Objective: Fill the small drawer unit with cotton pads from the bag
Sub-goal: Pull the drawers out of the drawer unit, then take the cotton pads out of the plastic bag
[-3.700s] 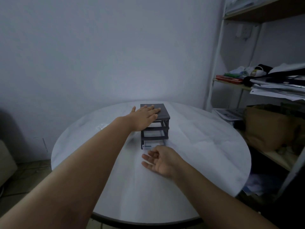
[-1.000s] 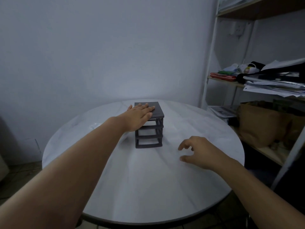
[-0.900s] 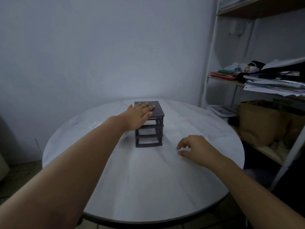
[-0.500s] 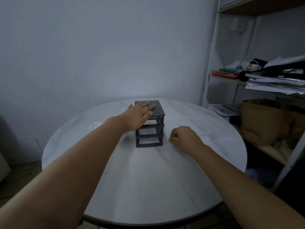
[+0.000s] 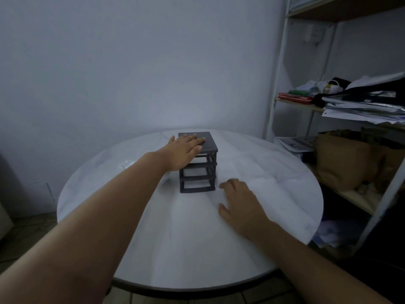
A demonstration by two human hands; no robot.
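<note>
We see the small dark drawer unit [image 5: 209, 142] standing upright near the middle of the round white counter [image 5: 175, 249], a little toward the far side. Its three stacked bays look open at the front. Our left hand [image 5: 185, 150] lies flat on its top, fingers straight and together, gripping nothing. Our right hand [image 5: 239, 201] rests palm down on the counter just right of the unit's base, apart from it, fingers loosely spread with nothing in its grasp. Left of the left forearm a faint clear patch [image 5: 127, 164] glints on the counter, too dim to identify. At the right a shelf [image 5: 277, 62] carries stacked papers [image 5: 361, 107] and a brown paper bag [image 5: 341, 159].
</note>
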